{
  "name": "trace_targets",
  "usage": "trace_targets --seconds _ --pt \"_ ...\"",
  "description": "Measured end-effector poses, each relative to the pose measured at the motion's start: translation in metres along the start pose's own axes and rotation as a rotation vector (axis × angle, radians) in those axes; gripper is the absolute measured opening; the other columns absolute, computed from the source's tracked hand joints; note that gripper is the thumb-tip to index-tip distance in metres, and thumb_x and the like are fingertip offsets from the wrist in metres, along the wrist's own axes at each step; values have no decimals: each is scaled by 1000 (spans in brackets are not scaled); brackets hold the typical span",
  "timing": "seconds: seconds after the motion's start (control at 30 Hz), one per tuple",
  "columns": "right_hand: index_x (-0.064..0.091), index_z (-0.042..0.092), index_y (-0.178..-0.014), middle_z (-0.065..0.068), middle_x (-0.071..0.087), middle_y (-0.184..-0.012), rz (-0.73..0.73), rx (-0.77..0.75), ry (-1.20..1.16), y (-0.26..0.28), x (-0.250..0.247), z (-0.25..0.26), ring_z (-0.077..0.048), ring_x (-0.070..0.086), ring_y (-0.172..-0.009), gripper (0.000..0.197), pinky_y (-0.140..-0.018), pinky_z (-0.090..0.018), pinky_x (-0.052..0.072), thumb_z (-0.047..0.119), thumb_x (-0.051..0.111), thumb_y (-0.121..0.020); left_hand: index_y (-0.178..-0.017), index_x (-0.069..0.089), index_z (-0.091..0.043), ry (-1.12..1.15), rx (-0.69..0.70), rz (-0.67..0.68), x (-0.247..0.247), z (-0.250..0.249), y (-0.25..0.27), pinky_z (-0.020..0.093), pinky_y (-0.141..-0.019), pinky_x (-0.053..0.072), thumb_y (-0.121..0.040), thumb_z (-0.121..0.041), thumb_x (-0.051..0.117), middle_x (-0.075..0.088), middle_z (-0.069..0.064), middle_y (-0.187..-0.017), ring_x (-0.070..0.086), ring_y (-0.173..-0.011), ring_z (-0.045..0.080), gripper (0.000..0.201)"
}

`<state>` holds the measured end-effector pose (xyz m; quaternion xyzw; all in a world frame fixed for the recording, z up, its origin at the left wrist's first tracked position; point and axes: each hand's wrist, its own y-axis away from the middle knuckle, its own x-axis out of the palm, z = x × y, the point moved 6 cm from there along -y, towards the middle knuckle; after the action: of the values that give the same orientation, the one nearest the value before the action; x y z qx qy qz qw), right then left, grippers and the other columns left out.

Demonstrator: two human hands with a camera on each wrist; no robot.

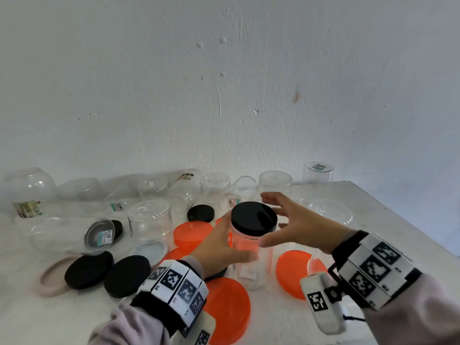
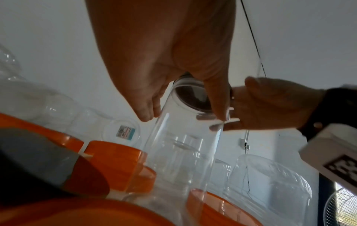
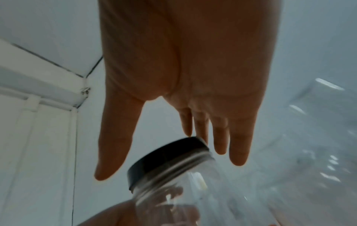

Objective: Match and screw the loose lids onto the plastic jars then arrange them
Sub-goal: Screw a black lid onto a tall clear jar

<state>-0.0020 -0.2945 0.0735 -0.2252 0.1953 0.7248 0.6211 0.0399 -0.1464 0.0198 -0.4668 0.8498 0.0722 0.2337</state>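
My left hand (image 1: 219,247) wraps its fingers round the one tall clear jar (image 1: 251,255), upright at the table's (image 1: 323,195) middle with a black lid (image 1: 254,218) on top. My right hand (image 1: 296,220) hovers beside the lid, fingers spread, holding nothing. Four loose black lids and four orange lids show, with about a dozen clear jars behind.

Plain indoor room, scuffed white plaster wall (image 1: 224,83), white table (image 1: 373,220), fan (image 2: 341,204) in corner
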Motion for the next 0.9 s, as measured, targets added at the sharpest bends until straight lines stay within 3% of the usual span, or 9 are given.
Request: trace_targets --seconds 0.1,0.2,0.3,0.43,0.5,0.63,0.73,0.9 --pt "26 30 -146 14 34 -139 56 -22 209 -8 5 18 -3 38 -121 95 -94 -19 34 37 82 -70 -141 27 -31 76 -4 8 9 4 2 42 -109 37 -55 -44 81 46 -8 -139 43 -130 10 103" --pt "24 29 -147 12 33 -137 107 -40 432 -17 11 31 -6 39 -118 92 -94 -22 36 45 77 -73 -131 31 -45 133 -6 -9 14 7 2 44 -108 39 -53 -45 80 47 -10 -138 44 -129 11 92" --pt "25 30 -147 9 34 -137 161 -15 574 -25 14 40 -12 39 -123 89 -102 -31 37 49 73 -75 -116 32 -56 114 -42 -16 14 12 2 40 -106 42 -55 -46 80 49 -15 -133 47 -125 8 78" --pt "29 34 -145 8 38 -135 239 43 693 -32 15 47 -15 39 -125 83 -103 -37 39 49 72 -75 -104 30 -56 76 -50 -22 14 16 3 20 -93 40 -68 -34 82 45 -28 -116 48 -115 1 67" --pt "31 37 -144 9 38 -135 257 62 739 -34 14 49 -17 39 -125 81 -100 -36 40 47 73 -75 -109 29 -52 48 -53 -28 13 14 3 24 -98 40 -73 -30 81 45 -25 -119 46 -120 5 67" --pt "34 41 -141 11 37 -137 275 73 810 -39 13 55 -16 38 -127 79 -99 -38 41 46 74 -74 -138 24 -35 29 -54 -10 12 9 3 42 -111 36 -73 -31 81 43 -6 -142 40 -132 15 86" --pt "37 44 -139 14 39 -131 291 73 818 -40 12 57 -15 38 -126 78 -101 -40 41 45 76 -72 -143 22 -26 18 -72 -6 12 9 3 44 -110 36 -73 -31 81 42 -2 -144 40 -133 17 92" --pt "39 46 -136 18 36 -117 308 54 840 -44 13 56 -15 40 -123 76 -100 -41 42 44 77 -71 -144 21 -24 -5 -104 -7 11 10 3 43 -110 37 -72 -32 81 41 -1 -145 39 -134 18 94"
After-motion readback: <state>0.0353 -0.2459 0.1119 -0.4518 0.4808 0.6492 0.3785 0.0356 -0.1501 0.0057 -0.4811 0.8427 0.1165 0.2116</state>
